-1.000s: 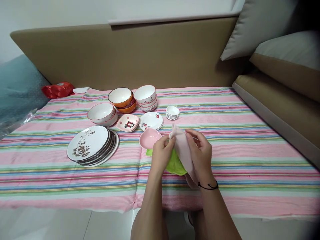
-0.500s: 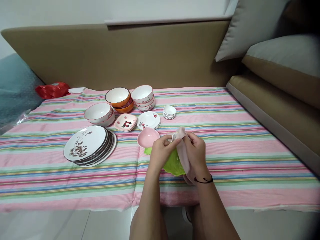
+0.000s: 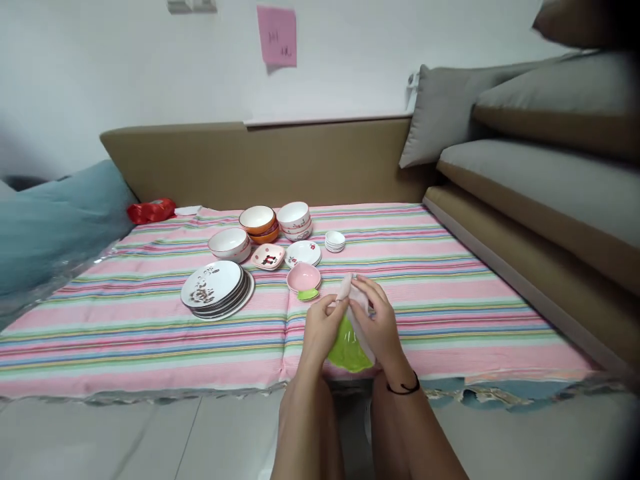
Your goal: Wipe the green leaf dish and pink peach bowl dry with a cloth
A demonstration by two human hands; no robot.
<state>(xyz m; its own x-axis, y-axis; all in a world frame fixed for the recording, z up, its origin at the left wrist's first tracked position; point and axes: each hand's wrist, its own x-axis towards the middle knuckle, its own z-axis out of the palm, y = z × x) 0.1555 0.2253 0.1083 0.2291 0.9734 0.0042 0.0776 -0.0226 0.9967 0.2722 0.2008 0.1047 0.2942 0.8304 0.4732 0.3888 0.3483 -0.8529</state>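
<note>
In front of my knees is a glossy green dish (image 3: pixel 349 352) with a wavy edge, tilted up between my hands. My left hand (image 3: pixel 320 328) is closed at its upper left side, thumb and fingers pinching the rim. A pale pinkish-white cloth (image 3: pixel 345 288) is draped over the dish's upper edge and hangs down its right side. My right hand (image 3: pixel 379 321) is closed on the cloth, pressing it against the rim; a dark band circles that wrist. Just beyond my left hand lies a pink bowl (image 3: pixel 304 275) with a green leaf-shaped piece (image 3: pixel 308 294) at its near edge.
A stack of flower-patterned plates (image 3: pixel 213 285) stands at left. Behind are a red-rimmed bowl (image 3: pixel 229 241), orange bowls (image 3: pixel 257 219), white bowls (image 3: pixel 294 215), a square dish (image 3: pixel 268 256), white plates (image 3: pixel 303 252) and small white bowls (image 3: pixel 335 240). Cushions (image 3: pixel 540 193) rise at right.
The view has tilted up, showing more wall and a pink note. My right hand's fingers have shifted over the cloth at the rim. The dish stays held between both hands.
</note>
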